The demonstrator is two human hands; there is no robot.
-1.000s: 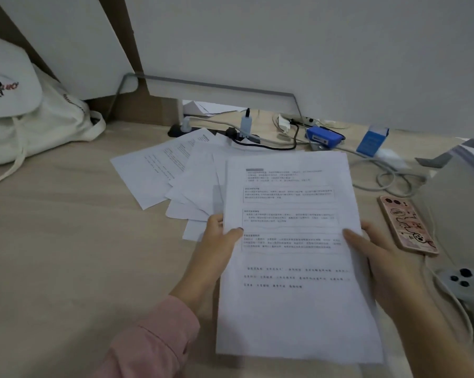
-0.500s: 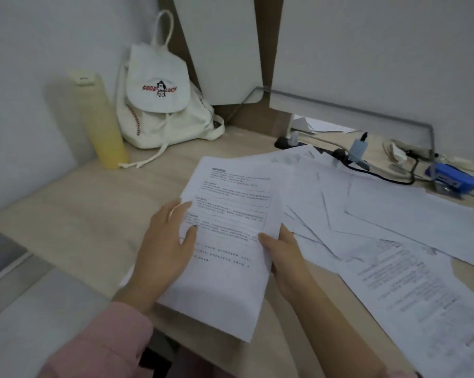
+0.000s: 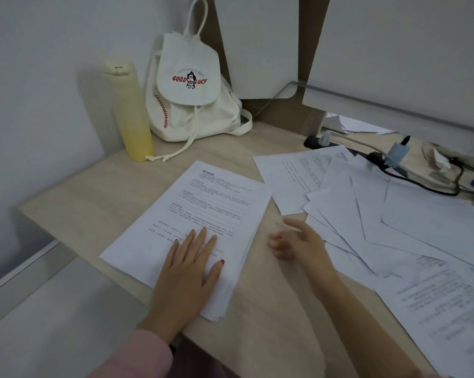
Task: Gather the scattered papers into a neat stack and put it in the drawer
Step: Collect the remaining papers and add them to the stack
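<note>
Stack of papers (image 3: 203,208) lies flat on the wooden desk (image 3: 107,192) under the left hand (image 3: 188,271), whose fingers are straight and slightly spread. The right hand (image 3: 298,241) is just beside it, fingers loosely curled, empty; scattered papers (image 3: 380,214) lie past them. Backpack (image 3: 192,105) and yellow bottle (image 3: 132,115) stand beyond the left fingertips.

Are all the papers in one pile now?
No, the left hand presses one stack, but scattered papers lie fanned out beside it.
</note>
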